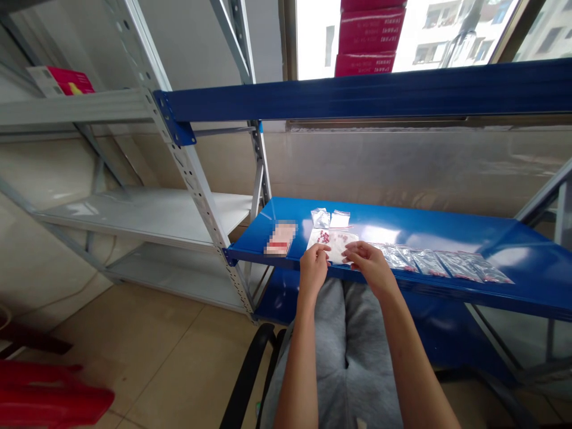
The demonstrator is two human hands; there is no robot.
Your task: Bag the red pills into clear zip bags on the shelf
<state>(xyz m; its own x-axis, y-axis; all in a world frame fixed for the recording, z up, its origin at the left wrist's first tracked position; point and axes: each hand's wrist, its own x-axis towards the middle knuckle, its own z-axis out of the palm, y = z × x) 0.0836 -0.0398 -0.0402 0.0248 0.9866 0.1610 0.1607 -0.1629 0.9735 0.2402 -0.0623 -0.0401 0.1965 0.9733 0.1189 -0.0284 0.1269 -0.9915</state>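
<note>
A white sheet [336,243] with small red pieces on its left part lies on the blue shelf [447,229] in front of me. My left hand [313,267] rests at the sheet's near left edge, fingers curled in a pinch. My right hand [369,261] is at its near right edge, fingers bent and pinched together. What either hand grips is too small to make out. Two small clear bags [329,218] stand just behind the sheet.
A row of several clear filled bags [440,263] lies to the right along the shelf front. A blurred flat item [280,238] lies at left. Grey empty racks [147,214] stand left. Red boxes [369,37] sit above. A black chair arm [250,369] is below.
</note>
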